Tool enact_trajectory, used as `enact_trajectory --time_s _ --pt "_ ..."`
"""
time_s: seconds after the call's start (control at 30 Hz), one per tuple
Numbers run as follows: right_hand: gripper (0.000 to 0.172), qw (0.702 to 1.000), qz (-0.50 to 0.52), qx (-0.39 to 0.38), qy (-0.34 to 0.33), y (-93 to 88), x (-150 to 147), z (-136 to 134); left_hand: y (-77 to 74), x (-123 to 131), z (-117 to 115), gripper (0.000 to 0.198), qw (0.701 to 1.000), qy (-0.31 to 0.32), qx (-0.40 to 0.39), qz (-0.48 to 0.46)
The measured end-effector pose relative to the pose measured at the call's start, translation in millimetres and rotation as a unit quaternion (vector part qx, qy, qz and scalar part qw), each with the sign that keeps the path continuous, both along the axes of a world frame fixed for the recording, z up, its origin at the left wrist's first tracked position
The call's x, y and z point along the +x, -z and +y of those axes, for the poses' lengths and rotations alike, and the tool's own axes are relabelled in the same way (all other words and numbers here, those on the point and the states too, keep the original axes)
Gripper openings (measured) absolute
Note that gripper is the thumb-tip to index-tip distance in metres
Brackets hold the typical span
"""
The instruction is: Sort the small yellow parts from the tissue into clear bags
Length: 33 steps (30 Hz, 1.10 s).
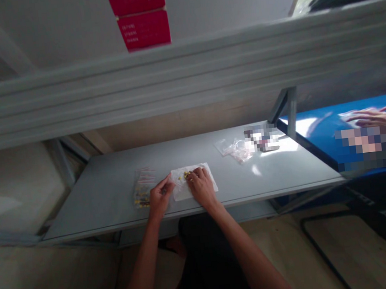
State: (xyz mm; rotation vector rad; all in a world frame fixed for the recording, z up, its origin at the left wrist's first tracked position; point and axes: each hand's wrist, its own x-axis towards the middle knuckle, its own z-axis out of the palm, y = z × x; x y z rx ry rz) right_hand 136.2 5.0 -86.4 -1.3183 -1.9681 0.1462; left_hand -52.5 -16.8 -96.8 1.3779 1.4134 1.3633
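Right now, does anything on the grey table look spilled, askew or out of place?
Nothing looks clearly spilled: the small yellow pieces by the right hand lie on the white sheet. Only the clear bags right of the sheet look slightly untidy, lying loosely.

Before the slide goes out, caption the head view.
Right hand at small yellow pieces on a white sheet; left hand at its left edge, beside clear bags on a grey table.

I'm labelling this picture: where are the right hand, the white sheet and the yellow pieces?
Right hand (199,181): head view, back of the hand.
White sheet (183,192): head view, lower left part.
Yellow pieces (185,175): head view, cluster's visible middle.
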Motion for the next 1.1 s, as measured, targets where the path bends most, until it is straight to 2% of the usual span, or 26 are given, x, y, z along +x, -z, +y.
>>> enact_trajectory --time_s 0.1,0.2,0.3,0.4,0.53,0.63,0.7,0.8,0.97,1.1 --pt "0.018 0.996 0.079 -0.006 -0.033 -1.4 1.6 -1.2 -0.7 0.7 0.5 0.057 1.0 -0.002 0.003 0.008" --pt "0.017 0.981 0.162 -0.022 -0.103 -2.5 3.8 -4.3 -2.9 2.3 0.3 0.056 0.999 0.016 0.0 0.029" --pt "0.017 0.97 0.174 -0.023 -0.168 -2.9 4.6 -6.8 -7.1 4.3 -0.9 0.054 0.998 0.037 0.001 0.06" --pt "0.018 0.963 0.179 -0.019 -0.2 -4.2 3.9 -7.1 -12.2 5.9 -2.2 0.053 0.995 0.052 0.009 0.084" --pt "0.019 0.954 0.188 -0.075 -0.22 -9.1 4.3 -7.5 -15.8 5.6 -3.0 0.051 0.994 0.063 0.011 0.086" --pt "0.024 0.955 0.226 -0.09 -0.17 -11.9 6.7 -8.9 -12.5 3.2 -2.4 0.048 0.997 0.049 0.008 0.064" --pt "0.028 0.962 0.249 -0.057 -0.091 -11.3 8.5 -9.4 -7.8 1.4 -1.6 0.045 0.999 0.02 0.011 0.039" --pt "0.025 0.975 0.223 -0.02 0.007 -6.1 10.1 -8.4 -1.6 0.3 -0.4 0.046 1.0 -0.016 0.015 -0.002" --pt "0.016 0.991 0.124 -0.02 0.044 6.1 9.5 -5.4 -1.7 2.1 -0.4 0.05 0.999 -0.03 0.016 -0.038" --pt "0.013 0.998 0.06 -0.004 0.024 8.9 9.8 -4.2 -3.4 3.1 -0.4 0.052 0.998 -0.032 0.009 -0.044"
